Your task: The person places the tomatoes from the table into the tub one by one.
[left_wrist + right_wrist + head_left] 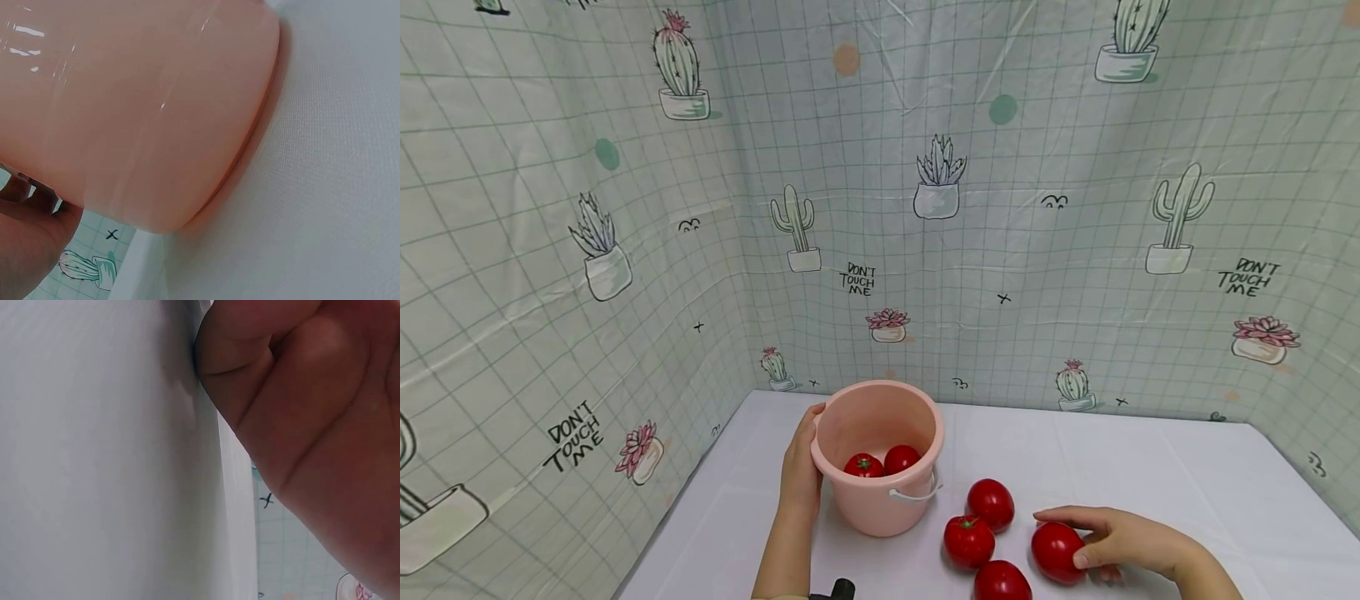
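A pink bucket (880,500) with a white handle (913,497) stands on the white table. My left hand (802,458) grips its left side near the rim; in the left wrist view the fingers of that hand (31,244) go behind the bucket wall (137,112). Inside the bucket lie two red tomatoes, one with a green stem end (864,466) and another beside it (902,458). On the right, my right hand (1123,540) holds a red tomato (1057,552) at the table, thumb against its side and fingers over it. The right wrist view shows only the palm (319,425), close over the tabletop.
Three more tomatoes lie close together between bucket and right hand: a rear one (990,505), a middle one (968,542) and a front one (1002,581) cut by the frame edge. A cactus-print cloth (970,250) hangs behind the table (1180,483) and along its sides.
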{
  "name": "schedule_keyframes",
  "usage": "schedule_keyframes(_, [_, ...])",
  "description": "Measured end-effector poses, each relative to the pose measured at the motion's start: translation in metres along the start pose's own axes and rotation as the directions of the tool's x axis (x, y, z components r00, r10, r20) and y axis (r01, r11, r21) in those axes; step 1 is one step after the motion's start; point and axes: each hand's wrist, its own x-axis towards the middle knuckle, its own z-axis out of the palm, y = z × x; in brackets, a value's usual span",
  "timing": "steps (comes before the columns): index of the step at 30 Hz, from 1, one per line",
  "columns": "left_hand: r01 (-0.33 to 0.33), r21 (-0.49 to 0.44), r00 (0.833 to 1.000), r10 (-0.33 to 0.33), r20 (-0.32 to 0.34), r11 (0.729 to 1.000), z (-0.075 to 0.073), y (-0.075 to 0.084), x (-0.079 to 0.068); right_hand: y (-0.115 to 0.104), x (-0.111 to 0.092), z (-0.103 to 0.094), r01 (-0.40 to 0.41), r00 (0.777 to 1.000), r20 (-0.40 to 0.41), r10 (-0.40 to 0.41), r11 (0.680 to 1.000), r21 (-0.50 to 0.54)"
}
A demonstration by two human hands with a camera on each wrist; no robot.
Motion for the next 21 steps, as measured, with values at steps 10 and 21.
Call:
schedule_keyframes(10, [0.008,0.001,1.0,-0.008,0.0,1.0,0.0017,-0.0002,-0.0007,0.0022,-0.0014,-0.0002,0.032,0.999,0.014,-0.031,0.999,-0.004])
schedule_keyframes(21, [-0.002,0.002,1.0,0.002,-0.012,1.0,0.0022,0.0011,-0.0007,0.0005,0.0011,-0.0035,0.087,0.996,0.011,-0.086,0.994,-0.071])
